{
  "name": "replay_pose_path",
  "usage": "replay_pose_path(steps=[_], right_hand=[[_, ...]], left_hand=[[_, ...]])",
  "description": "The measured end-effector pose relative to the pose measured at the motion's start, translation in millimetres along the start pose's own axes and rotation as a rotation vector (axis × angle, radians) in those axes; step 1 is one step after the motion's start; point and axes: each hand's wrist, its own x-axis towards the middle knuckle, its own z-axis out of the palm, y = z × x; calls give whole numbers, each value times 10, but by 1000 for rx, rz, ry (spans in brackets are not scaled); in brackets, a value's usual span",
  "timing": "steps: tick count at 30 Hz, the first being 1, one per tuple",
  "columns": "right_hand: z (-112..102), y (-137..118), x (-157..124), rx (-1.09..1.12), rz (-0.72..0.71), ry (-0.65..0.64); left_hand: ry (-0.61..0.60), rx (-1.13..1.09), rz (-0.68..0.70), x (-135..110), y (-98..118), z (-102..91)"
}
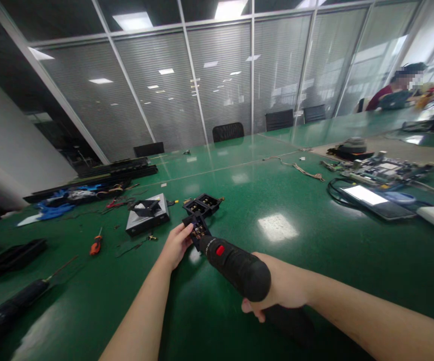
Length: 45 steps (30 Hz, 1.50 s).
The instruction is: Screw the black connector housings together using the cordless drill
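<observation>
Right hand (pixel 282 288) wrapped around black electric screwdriver (pixel 235 265), tip on small black module (pixel 197 229) near centre of green table (pixel 314 260); left hand (pixel 177 245) pinching module's left edge.

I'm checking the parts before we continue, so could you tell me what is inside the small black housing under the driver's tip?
Brass-coloured terminals show inside the small black housing. The electric screwdriver in the right hand covers its near part, and the left hand hides its left edge.
</observation>
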Motion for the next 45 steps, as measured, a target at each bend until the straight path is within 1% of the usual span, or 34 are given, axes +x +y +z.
replay_pose_path(steps=[12, 24, 29, 35, 37, 40, 45], right_hand=[[-12, 25, 14, -6, -3, -17], [-10, -8, 0, -12, -11, -19], [-2, 0, 9, 5, -12, -4], [17, -12, 1, 23, 18, 19], [18, -15, 0, 23, 5, 23], [13, -11, 3, 17, -16, 11], [-5, 9, 11, -4, -6, -1]], left_hand=[[2, -1, 2, 3, -1, -5], [-6, -16, 2, 17, -15, -22], [-6, -14, 7, 23, -29, -33], [-15, -7, 16, 28, -33, -42], [-11, -4, 13, 33, -36, -47], [-8, -8, 5, 34, -36, -46], [-9, -10, 9, 11, -11, -19]])
